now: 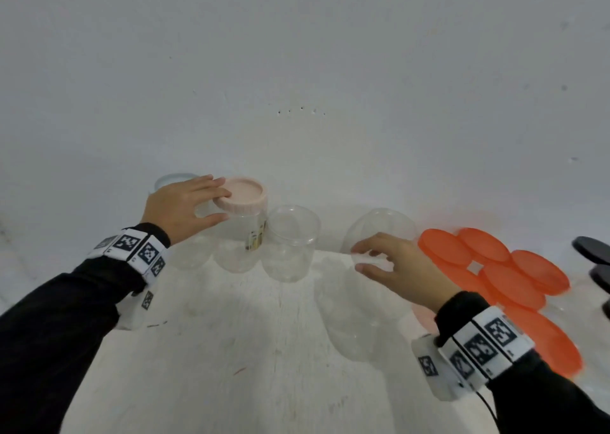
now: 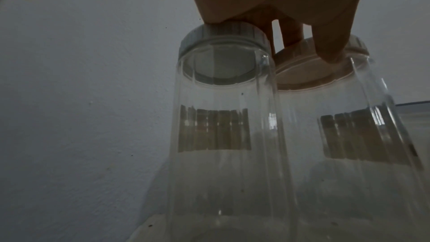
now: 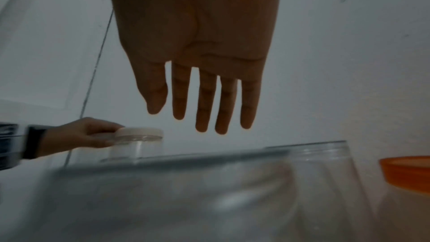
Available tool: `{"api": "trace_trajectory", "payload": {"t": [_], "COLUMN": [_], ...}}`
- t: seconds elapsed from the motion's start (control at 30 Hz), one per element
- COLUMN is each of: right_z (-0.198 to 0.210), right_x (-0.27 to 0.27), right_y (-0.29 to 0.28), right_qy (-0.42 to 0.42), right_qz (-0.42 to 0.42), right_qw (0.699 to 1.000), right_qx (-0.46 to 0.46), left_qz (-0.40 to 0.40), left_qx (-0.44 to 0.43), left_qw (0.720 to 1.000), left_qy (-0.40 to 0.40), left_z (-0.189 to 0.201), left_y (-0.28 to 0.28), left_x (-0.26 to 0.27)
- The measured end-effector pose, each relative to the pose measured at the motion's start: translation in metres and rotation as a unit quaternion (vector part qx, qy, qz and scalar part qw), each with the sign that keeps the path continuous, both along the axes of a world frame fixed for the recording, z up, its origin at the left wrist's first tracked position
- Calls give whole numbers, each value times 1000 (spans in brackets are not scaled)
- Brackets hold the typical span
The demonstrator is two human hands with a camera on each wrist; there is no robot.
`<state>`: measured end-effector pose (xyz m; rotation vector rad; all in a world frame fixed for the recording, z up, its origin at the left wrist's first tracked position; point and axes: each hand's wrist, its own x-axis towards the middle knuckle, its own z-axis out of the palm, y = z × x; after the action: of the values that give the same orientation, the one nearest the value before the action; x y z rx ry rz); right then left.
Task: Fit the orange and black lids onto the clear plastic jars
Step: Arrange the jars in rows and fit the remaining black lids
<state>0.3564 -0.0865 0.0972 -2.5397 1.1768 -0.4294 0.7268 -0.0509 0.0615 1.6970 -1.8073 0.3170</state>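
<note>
My left hand [image 1: 221,200] holds the pale pink lid [image 1: 240,195] by its rim, fingers on top and thumb at the near side. The lid sits slightly tilted on a labelled clear jar [image 1: 237,245]. In the left wrist view the thumb [image 2: 330,49] presses that pink lid [image 2: 300,65]. My right hand [image 1: 358,258] hovers open over a large lidless clear jar [image 1: 379,225]; its fingers [image 3: 223,109] hang straight and hold nothing. Several orange lids [image 1: 495,268] lie to the right of it, and black lids [image 1: 592,252] show at the far right edge.
A jar with a whitish lid [image 2: 223,33] stands just left of the pink-lidded one. A smaller open jar [image 1: 292,242] stands between the two hands. Another large clear jar [image 1: 359,318] is nearer me under the right wrist. A white wall rises close behind the row.
</note>
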Motion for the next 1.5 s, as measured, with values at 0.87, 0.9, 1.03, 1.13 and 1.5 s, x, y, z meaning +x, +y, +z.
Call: {"api": "trace_trajectory", "payload": {"t": [0.87, 0.9, 1.03, 1.13, 1.5], "right_z": [-14, -13, -13, -13, -10], "right_x": [12, 14, 18, 20, 16], "right_y": [-91, -89, -86, -85, -80], "right_qy": [77, 79, 80, 78, 26], "right_qz": [-60, -50, -32, -23, -15], "right_qw": [993, 993, 994, 994, 997], "right_qx": [69, 70, 68, 68, 74], "left_qz": [-30, -28, -25, -19, -19], "left_qx": [-11, -12, -18, -13, 23], "left_qw": [999, 999, 999, 1000, 997], "left_qy": [-16, -17, -24, -22, -67], "left_z": [-6, -6, -4, -2, -4], "left_y": [-5, -5, -4, -3, -5], "left_x": [8, 8, 7, 5, 10]}}
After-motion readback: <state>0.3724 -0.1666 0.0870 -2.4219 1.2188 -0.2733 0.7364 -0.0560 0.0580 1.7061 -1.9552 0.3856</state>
